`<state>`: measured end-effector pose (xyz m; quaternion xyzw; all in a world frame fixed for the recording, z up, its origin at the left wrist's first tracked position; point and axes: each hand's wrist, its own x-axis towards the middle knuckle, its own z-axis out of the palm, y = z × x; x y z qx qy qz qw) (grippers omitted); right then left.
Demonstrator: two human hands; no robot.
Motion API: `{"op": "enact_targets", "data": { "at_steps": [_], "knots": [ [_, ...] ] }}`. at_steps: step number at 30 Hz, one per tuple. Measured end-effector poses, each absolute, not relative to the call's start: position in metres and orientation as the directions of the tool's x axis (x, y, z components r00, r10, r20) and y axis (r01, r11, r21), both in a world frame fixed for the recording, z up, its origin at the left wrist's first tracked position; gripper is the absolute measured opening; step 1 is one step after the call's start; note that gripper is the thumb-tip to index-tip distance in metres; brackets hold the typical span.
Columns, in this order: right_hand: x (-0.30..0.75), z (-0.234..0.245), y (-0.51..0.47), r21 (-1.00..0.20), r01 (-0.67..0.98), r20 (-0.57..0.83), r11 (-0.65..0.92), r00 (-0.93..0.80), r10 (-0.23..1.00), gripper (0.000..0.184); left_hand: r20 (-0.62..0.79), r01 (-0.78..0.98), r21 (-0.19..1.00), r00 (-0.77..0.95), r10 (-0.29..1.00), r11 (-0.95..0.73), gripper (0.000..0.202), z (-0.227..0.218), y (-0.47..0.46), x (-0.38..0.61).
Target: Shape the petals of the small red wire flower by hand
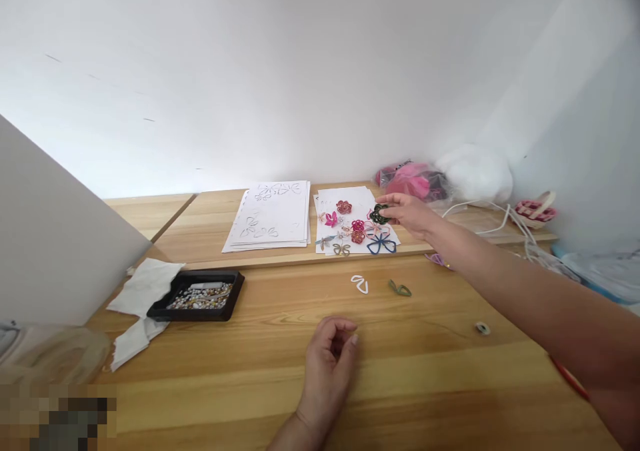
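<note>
My right hand [407,214] reaches over the sheet of paper at the back, its fingertips pinching a dark green looped flower [378,213]. More small craft flowers lie on that sheet, among them a pink flower [331,219], a red flower [344,206] and a blue butterfly-like shape [381,244]. My left hand [330,364] rests near the table's front, fingers loosely curled, a gap between thumb and forefinger and nothing seen in it. Beyond it lie a white looped piece [360,284] and an olive-green looped piece [400,288].
At left, a black tray [235,296] of mixed beads stands beside crumpled white tissue [147,284]. A stack of paper with drawn outlines [270,214] lies on the raised shelf. Farther right are a bag of pink material [413,181], a small basket [536,211] and white cords [500,221].
</note>
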<state>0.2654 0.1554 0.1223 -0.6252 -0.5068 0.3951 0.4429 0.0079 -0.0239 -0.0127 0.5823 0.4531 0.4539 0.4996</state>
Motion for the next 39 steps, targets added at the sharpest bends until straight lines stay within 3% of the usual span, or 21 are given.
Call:
{"op": "enact_targets", "data": {
  "at_steps": [7, 15, 23, 30, 39],
  "knots": [
    [0.267, 0.093, 0.246, -0.838, 0.538, 0.011, -0.085, 0.174, 0.985, 0.048, 0.056, 0.052, 0.996, 0.182, 0.982, -0.066, 0.016, -0.009, -0.025, 0.008],
    [0.274, 0.075, 0.284, -0.722, 0.687, -0.049, -0.086, 0.073, 0.996, 0.034, 0.043, 0.021, 0.999, 0.18, 0.983, -0.048, 0.016, -0.008, -0.025, 0.008],
    [0.283, 0.066, 0.287, -0.669, 0.737, -0.102, -0.098, 0.04, 0.994, 0.027, 0.047, 0.024, 0.998, 0.175, 0.984, -0.052, 0.015, -0.007, -0.026, 0.009],
    [0.281, 0.07, 0.282, -0.692, 0.717, -0.087, -0.077, 0.024, 0.996, 0.02, 0.05, 0.02, 0.998, 0.173, 0.984, -0.054, 0.014, -0.005, -0.025, 0.009],
    [0.281, 0.069, 0.283, -0.67, 0.729, -0.064, -0.136, 0.126, 0.99, 0.016, 0.054, 0.026, 0.998, 0.181, 0.982, -0.06, 0.013, -0.01, -0.026, 0.008]
  ]
}}
